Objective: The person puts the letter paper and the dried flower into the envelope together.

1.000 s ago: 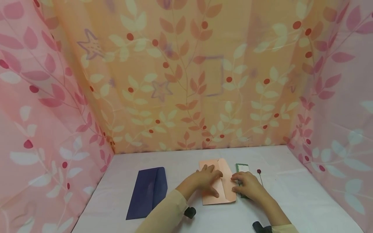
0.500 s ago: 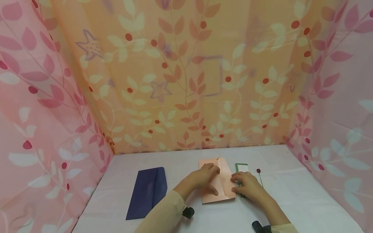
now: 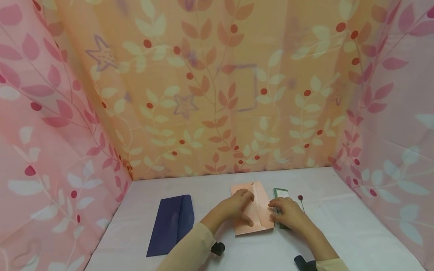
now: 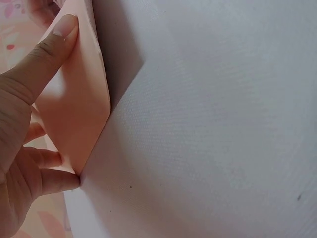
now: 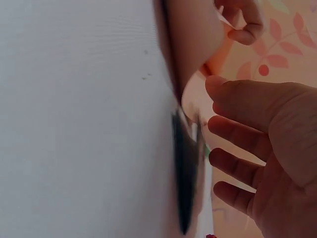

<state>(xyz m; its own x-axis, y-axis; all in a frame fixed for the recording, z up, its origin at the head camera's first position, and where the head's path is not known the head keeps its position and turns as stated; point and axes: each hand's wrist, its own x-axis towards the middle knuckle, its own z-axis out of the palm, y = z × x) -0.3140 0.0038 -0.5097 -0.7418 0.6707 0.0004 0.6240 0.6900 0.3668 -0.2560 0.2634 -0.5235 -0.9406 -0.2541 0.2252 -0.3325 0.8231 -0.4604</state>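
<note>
A peach envelope [image 3: 259, 207] lies near the middle of the white table, its flap side to the right. My left hand [image 3: 237, 207] rests over it with loosely bent fingers. In the left wrist view the thumb [image 4: 54, 44] lies on the paper, and the fingers [image 4: 57, 178] touch its far part. The near edge stands off the table above a shadow. My right hand [image 3: 289, 214] is at the envelope's right edge, over a green-bordered card [image 3: 281, 193]. Its thumb and fingers [image 5: 235, 163] are apart with nothing gripped between them. The hand hides much of the card.
A dark blue envelope [image 3: 167, 222] lies to the left, partly behind the left sleeve [image 3: 193, 248]. A thin stem with a dark red flower head [image 3: 300, 197] lies right of the card. Patterned curtains [image 3: 213, 90] enclose the table at the back and sides.
My left hand's fingers have drawn in and to the left over the envelope. The envelope's near right corner has shifted slightly away. My right hand has hardly moved.
</note>
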